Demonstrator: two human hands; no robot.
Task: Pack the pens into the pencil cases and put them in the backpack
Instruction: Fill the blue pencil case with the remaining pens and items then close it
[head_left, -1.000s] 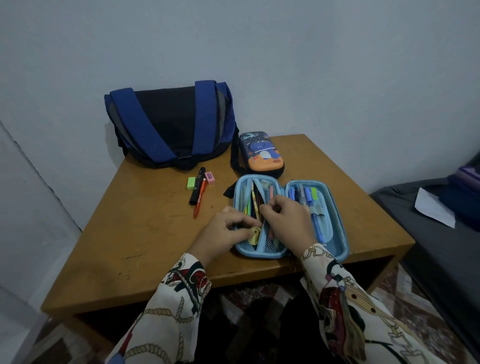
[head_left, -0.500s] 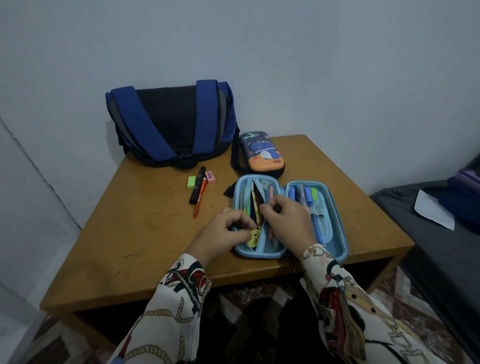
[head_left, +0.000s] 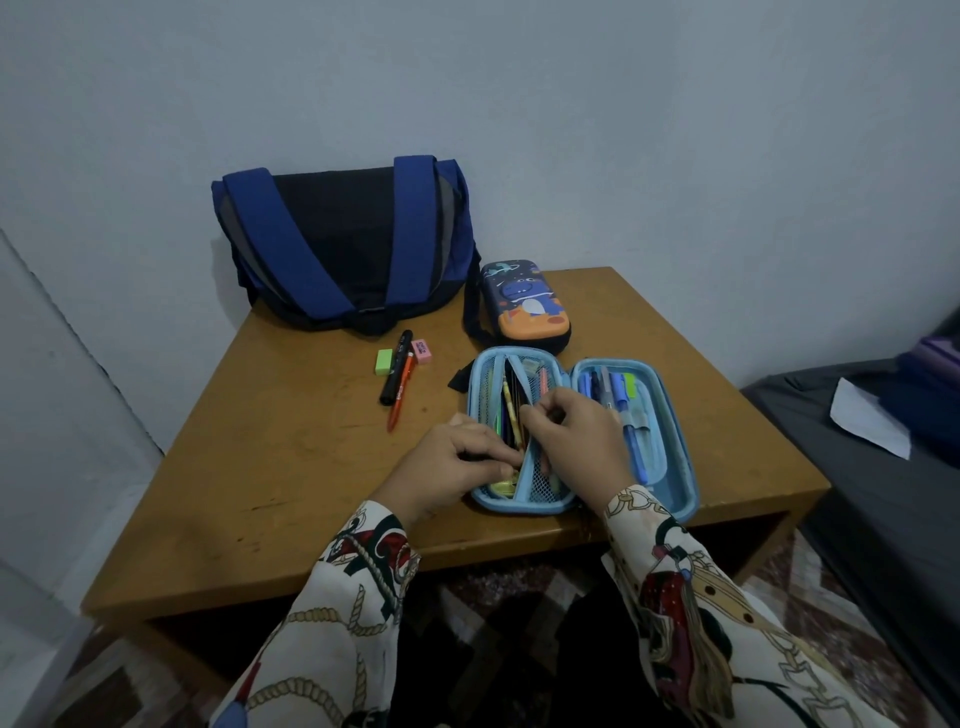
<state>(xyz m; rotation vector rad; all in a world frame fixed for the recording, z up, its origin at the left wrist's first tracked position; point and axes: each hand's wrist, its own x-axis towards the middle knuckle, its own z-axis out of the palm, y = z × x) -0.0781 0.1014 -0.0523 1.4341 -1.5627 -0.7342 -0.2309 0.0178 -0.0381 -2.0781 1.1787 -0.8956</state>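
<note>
Nearby, loose pens (head_left: 397, 376), erasers (head_left: 384, 361).

Only one view was provided, taken from a wide-angle camera worn on the person's head. It was aimed forward and steeply down across a wooden table (head_left: 291, 467), whose near edge was seen low in the frame and whose far edge was set against a pale wall (head_left: 623, 130). The two patterned sleeves (head_left: 353, 597) were caught entering from the bottom edge, so the scene was viewed from close above the near side of the table. Straight lines were bent toward the margins by the lens. Floor and a dark bed (head_left: 857, 493) were taken in at the right. No second view was given, so nothing was shared.
</note>
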